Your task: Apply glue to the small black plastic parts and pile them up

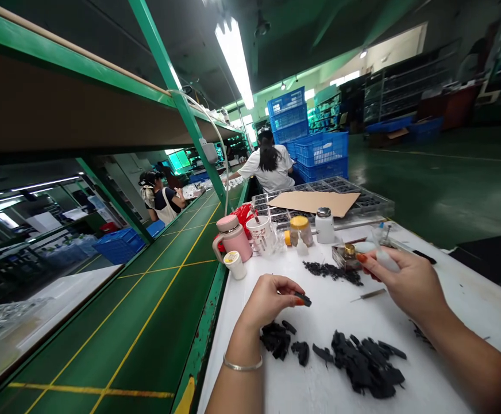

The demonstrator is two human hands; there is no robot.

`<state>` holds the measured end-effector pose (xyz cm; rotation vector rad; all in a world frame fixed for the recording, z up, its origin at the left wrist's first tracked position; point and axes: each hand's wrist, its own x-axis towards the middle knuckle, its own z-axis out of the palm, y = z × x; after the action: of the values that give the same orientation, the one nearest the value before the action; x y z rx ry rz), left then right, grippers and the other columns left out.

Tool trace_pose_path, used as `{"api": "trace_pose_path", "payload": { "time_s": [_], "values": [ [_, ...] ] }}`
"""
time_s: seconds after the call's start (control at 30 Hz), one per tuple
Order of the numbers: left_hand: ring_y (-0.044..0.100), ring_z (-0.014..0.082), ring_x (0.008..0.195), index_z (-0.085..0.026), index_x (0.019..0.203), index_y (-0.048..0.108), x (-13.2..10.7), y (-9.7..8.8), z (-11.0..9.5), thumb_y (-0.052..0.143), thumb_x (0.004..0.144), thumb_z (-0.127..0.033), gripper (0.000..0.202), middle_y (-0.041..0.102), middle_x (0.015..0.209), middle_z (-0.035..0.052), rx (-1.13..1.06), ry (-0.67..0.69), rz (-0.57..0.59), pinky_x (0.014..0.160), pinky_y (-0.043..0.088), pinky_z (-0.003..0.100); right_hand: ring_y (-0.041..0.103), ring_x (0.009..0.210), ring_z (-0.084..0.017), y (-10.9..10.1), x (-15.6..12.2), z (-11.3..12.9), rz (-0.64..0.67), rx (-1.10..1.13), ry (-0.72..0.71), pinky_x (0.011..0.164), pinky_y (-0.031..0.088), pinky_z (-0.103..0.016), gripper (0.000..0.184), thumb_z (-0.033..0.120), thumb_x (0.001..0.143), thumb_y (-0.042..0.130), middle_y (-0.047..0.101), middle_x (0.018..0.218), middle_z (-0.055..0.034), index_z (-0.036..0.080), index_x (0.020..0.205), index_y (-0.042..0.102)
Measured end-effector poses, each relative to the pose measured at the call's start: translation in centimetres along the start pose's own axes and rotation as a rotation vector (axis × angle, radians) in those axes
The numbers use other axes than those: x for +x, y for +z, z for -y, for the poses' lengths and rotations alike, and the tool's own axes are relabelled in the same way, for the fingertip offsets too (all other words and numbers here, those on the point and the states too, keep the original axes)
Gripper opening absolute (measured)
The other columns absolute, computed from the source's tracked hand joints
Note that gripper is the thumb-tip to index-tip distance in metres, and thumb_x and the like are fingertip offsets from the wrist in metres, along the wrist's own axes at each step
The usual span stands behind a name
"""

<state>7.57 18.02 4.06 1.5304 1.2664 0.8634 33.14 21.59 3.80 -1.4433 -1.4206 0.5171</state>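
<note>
Left hand (272, 302) pinches a black piece (303, 299); right hand (405, 282) grips a dropper bottle (384, 260). Black scraps (365, 365) lie near both (a pink mug (232, 238) stands farther off).

One left hand (272, 302) at lower centre, one right hand (405, 283) at right. Four heaps of black pieces (365, 365) on one white bench (461, 287). One dropper bottle (384, 260), right of centre. One pink mug (233, 238), centre left. Two co-workers (268, 164) near the top centre.

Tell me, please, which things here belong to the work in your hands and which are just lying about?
In use: left hand holding a black piece; right hand holding a small plastic bottle; black piles.
Lying about: pink flask, paper cup, cardboard sheet, blue crates.
</note>
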Motion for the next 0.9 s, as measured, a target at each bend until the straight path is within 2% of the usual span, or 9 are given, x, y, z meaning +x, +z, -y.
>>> {"api": "trace_pose_path", "payload": {
  "time_s": [0.17, 0.23, 0.3, 0.4, 0.57, 0.63, 0.7, 0.8, 0.9],
  "values": [
    [0.054, 0.011, 0.057, -0.012, 0.082, 0.075, 0.2, -0.1, 0.1, 0.074, 0.063, -0.022, 0.022, 0.066, 0.063, 0.0032, 0.035, 0.001, -0.002, 0.056, 0.039, 0.022, 0.051, 0.053, -0.017, 0.2, 0.0, -0.3, -0.013, 0.063, -0.065, 0.053, 0.036, -0.027, 0.027, 0.045, 0.07, 0.063, 0.057, 0.052, 0.0002, 0.019, 0.064, 0.064],
    [0.058, 0.0135, 0.061, -0.012, 0.082, 0.074, 0.1, -0.2, 0.3, 0.073, 0.063, -0.022, 0.022, 0.069, 0.069, 0.0058, 0.049, -0.007, -0.004, 0.059, 0.042, 0.024, 0.051, 0.054, -0.015, 0.1, -0.2, -0.2, -0.037, 0.136, -0.116, 0.053, 0.036, -0.026, 0.02, 0.038, 0.07, 0.066, 0.058, 0.053, 0.001, 0.018, 0.063, 0.064],
    [0.061, 0.0153, 0.065, -0.013, 0.083, 0.073, 0.0, -0.2, 0.3, 0.073, 0.064, -0.023, 0.022, 0.071, 0.073, 0.007, 0.06, -0.007, 0.006, 0.062, 0.045, 0.025, 0.047, 0.052, -0.014, 0.0, -0.3, 0.0, -0.067, 0.255, -0.178, 0.052, 0.034, -0.026, 0.023, 0.033, 0.071, 0.068, 0.053, 0.05, 0.0012, 0.017, 0.056, 0.061],
    [0.061, 0.0153, 0.064, -0.014, 0.086, 0.073, 0.0, -0.5, 0.1, 0.076, 0.063, -0.027, 0.026, 0.07, 0.072, 0.005, 0.083, -0.012, -0.012, 0.062, 0.046, 0.025, 0.047, 0.052, -0.013, -0.3, 0.2, -0.2, -0.157, 0.264, -0.157, 0.054, 0.037, -0.026, 0.031, 0.041, 0.075, 0.066, 0.053, 0.052, 0.0008, 0.017, 0.057, 0.058],
    [0.062, 0.0163, 0.066, -0.015, 0.087, 0.073, 0.3, -1.0, -0.2, 0.081, 0.058, -0.032, 0.034, 0.068, 0.072, 0.0038, 0.05, -0.018, -0.028, 0.062, 0.049, 0.026, 0.048, 0.052, -0.011, -2.6, 1.5, -0.6, -0.369, 0.328, -0.118, 0.049, 0.04, -0.024, 0.033, 0.048, 0.084, 0.055, 0.056, 0.062, -0.001, 0.019, 0.069, 0.053],
    [0.062, 0.0162, 0.066, -0.015, 0.087, 0.073, 0.3, -1.0, -0.1, 0.082, 0.057, -0.033, 0.036, 0.069, 0.073, 0.0045, 0.047, -0.026, -0.042, 0.061, 0.049, 0.025, 0.047, 0.05, -0.01, -4.0, 1.3, -0.5, -0.4, 0.386, -0.115, 0.047, 0.04, -0.023, 0.03, 0.047, 0.084, 0.055, 0.056, 0.063, -0.0006, 0.019, 0.072, 0.052],
    [0.062, 0.0159, 0.066, -0.015, 0.086, 0.073, 0.4, -1.0, 0.0, 0.083, 0.056, -0.033, 0.036, 0.069, 0.073, 0.0047, 0.034, -0.041, -0.051, 0.061, 0.049, 0.025, 0.047, 0.05, -0.01, -5.3, 0.7, -0.6, -0.339, 0.374, -0.126, 0.047, 0.04, -0.023, 0.028, 0.045, 0.083, 0.057, 0.055, 0.062, -0.0002, 0.019, 0.073, 0.053],
    [0.063, 0.0152, 0.069, -0.016, 0.087, 0.073, 0.4, -1.1, 0.1, 0.083, 0.055, -0.032, 0.036, 0.071, 0.076, 0.0043, -0.007, -0.078, -0.074, 0.064, 0.05, 0.023, 0.051, 0.054, -0.011, -6.9, -0.5, -1.5, -0.145, 0.081, -0.133, 0.052, 0.042, -0.023, 0.022, 0.04, 0.084, 0.056, 0.059, 0.066, -0.0003, 0.019, 0.079, 0.058],
    [0.063, 0.0151, 0.07, -0.017, 0.087, 0.073, 0.5, -1.2, 0.1, 0.084, 0.054, -0.031, 0.037, 0.072, 0.078, 0.0042, -0.042, -0.103, -0.101, 0.065, 0.051, 0.023, 0.055, 0.059, -0.013, -8.1, -1.4, -3.5, -0.056, -0.133, -0.089, 0.057, 0.041, -0.023, 0.011, 0.029, 0.077, 0.061, 0.062, 0.068, 0.0006, 0.019, 0.081, 0.065]
  ]
}}
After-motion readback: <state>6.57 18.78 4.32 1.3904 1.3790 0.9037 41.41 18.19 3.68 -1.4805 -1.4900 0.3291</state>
